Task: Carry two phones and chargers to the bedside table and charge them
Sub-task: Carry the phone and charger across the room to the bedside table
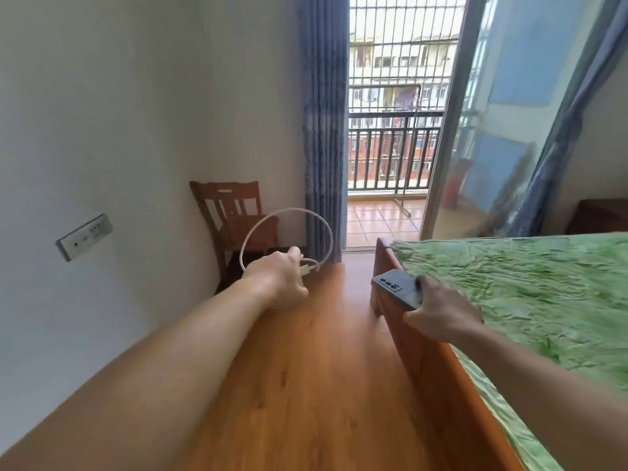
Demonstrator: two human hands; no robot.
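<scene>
My left hand (280, 280) is closed around a white charger cable (326, 229), whose loop arcs up above the fist; a white plug end pokes out past the fingers. My right hand (438, 314) grips a grey phone (396, 288) held back side up, its camera lenses toward the left, just over the bed's wooden corner. Whether a second phone lies under the first cannot be told. A dark wooden bedside table (599, 215) shows at the far right edge beyond the bed.
A bed with a green cover (526, 294) and wooden frame (428, 365) fills the right. Wooden floor (306, 385) runs ahead between bed and white wall. A wall socket strip (85, 236) sits at left. A wooden chair (234, 219), blue curtain (323, 130) and open balcony door (384, 215) lie ahead.
</scene>
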